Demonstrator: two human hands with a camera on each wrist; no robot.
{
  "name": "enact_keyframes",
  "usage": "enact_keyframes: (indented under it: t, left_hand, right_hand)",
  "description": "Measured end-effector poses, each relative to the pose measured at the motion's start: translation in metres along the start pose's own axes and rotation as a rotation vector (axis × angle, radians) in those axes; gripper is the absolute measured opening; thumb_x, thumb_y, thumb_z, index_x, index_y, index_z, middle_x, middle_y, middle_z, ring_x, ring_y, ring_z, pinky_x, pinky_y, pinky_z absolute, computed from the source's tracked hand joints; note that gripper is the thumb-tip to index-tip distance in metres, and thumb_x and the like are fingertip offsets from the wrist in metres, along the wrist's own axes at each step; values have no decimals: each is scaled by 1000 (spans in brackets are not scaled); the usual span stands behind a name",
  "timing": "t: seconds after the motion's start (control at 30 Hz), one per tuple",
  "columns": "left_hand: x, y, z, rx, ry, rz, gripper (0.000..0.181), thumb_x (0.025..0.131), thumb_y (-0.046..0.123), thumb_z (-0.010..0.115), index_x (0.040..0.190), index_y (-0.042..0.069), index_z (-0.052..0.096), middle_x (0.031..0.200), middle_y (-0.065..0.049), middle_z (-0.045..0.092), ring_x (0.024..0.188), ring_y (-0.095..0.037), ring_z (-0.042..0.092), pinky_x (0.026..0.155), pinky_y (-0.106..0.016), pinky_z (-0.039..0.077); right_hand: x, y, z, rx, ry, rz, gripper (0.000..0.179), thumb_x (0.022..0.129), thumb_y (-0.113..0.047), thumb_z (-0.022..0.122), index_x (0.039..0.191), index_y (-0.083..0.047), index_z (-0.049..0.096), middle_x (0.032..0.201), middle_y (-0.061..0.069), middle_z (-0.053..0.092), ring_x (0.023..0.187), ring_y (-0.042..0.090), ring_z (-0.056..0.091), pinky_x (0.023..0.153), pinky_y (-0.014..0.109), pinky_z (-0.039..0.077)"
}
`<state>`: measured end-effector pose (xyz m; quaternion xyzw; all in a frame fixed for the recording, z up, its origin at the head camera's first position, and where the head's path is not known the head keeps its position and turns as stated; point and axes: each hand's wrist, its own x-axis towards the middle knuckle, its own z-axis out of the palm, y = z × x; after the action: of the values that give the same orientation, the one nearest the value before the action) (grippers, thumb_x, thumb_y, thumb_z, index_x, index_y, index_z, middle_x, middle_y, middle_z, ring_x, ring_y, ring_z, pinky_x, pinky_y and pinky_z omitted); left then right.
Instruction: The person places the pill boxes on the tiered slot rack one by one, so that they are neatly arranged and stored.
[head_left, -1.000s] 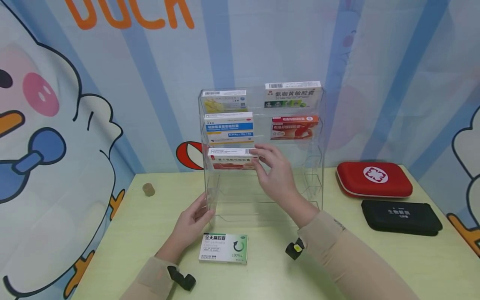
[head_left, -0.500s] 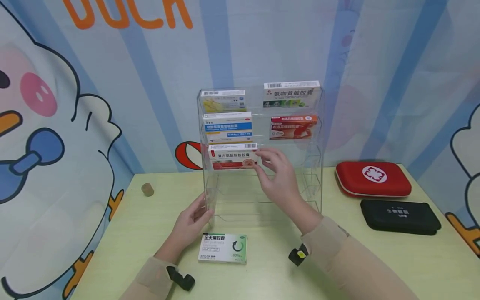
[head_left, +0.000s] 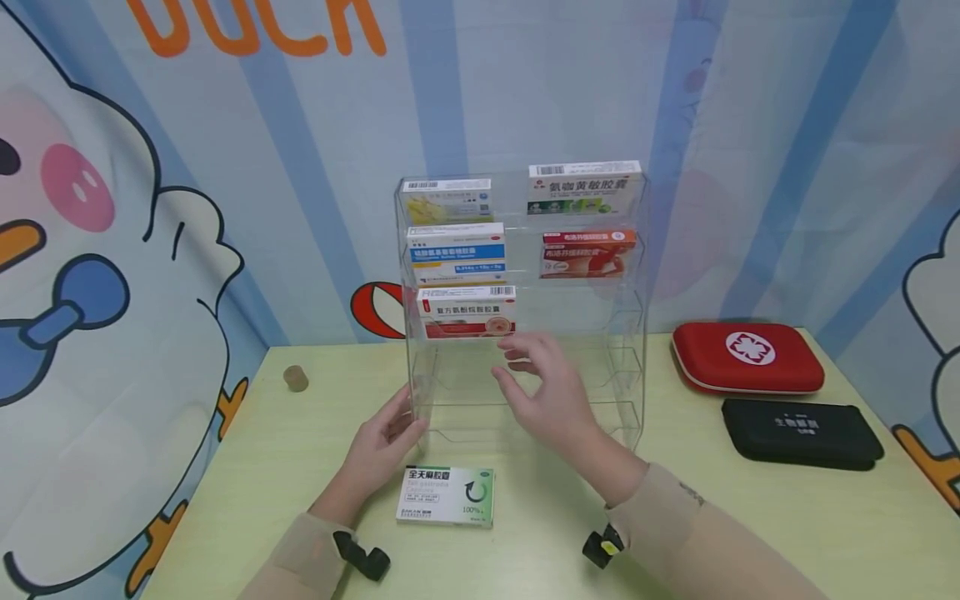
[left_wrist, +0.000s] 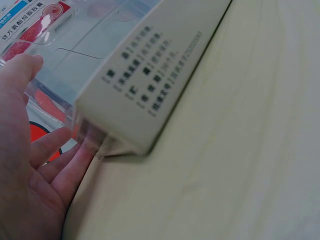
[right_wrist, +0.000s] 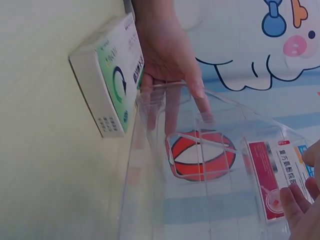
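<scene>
A clear plastic tiered rack [head_left: 525, 392] stands on the table, and my left hand [head_left: 382, 446] holds its lower left side, thumb in front and fingers around the edge. In the left wrist view, the left fingers [left_wrist: 70, 172] show at that side. My right hand [head_left: 547, 387] hovers before the rack, fingers loosely bent and holding nothing. Just above its fingertips, a white and red medicine box [head_left: 467, 313] sits upright in the third tier at left. A white and green medicine box [head_left: 446, 497] lies flat on the table in front of the rack, near the left hand.
Upper tiers hold a yellow-white box [head_left: 447, 202], a blue-white box [head_left: 457, 255], a white-green box [head_left: 583, 190] and a red box [head_left: 587, 255]. Right of the rack lie a red case [head_left: 708, 358] and a black case [head_left: 802, 446]. A small cork [head_left: 296, 379] stands at left.
The white and red box has gone from tilted to upright in its tier. My right hand has let go of it and moved down. The left hand has stayed put.
</scene>
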<state>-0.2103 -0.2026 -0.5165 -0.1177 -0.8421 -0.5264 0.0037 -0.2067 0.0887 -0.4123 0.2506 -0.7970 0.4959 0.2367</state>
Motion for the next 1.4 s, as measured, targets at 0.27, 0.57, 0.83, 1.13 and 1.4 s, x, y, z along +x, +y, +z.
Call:
enact_keyframes:
  t: [0.27, 0.57, 0.83, 1.13, 1.4]
  left_hand:
    - [-1, -1, -2, 8, 1, 5, 70, 111, 33, 69, 173, 30, 37, 169, -11, 54, 149, -40, 61, 123, -53, 52]
    - [0, -2, -2, 13, 4, -18, 71, 110, 35, 69, 173, 35, 37, 170, -8, 54, 150, -38, 61, 124, -53, 52]
    - [-1, 0, -3, 7, 1, -20, 70, 110, 37, 69, 172, 38, 37, 167, -10, 57, 148, -38, 62, 123, -53, 52]
    - [1, -3, 0, -1, -8, -25, 71, 110, 41, 69, 172, 42, 35, 168, -8, 56, 150, -36, 62, 124, -52, 52]
    - [2, -6, -2, 5, -6, -27, 71, 110, 43, 68, 171, 45, 34, 168, -7, 56, 150, -36, 61, 125, -53, 51]
  right_hand:
    - [-25, -3, 11, -2, -124, 3, 32, 99, -6, 80, 130, -1, 71, 125, 16, 73, 108, 32, 77, 95, 42, 70]
    - [-55, 2, 24, 22, -265, 83, 32, 98, -7, 82, 128, -2, 72, 124, 13, 74, 107, 32, 78, 96, 36, 70]
    - [-82, 11, 30, -22, -318, 125, 31, 98, -12, 83, 127, -5, 74, 123, 10, 76, 109, 26, 76, 99, 36, 69]
    - [-99, 21, 33, -54, -329, 113, 29, 97, -17, 85, 123, -9, 76, 121, -1, 77, 112, 20, 75, 99, 36, 68]
    - [-106, 23, 34, -138, -356, 133, 39, 94, -30, 88, 127, -15, 75, 132, -2, 74, 124, 19, 73, 109, 44, 64]
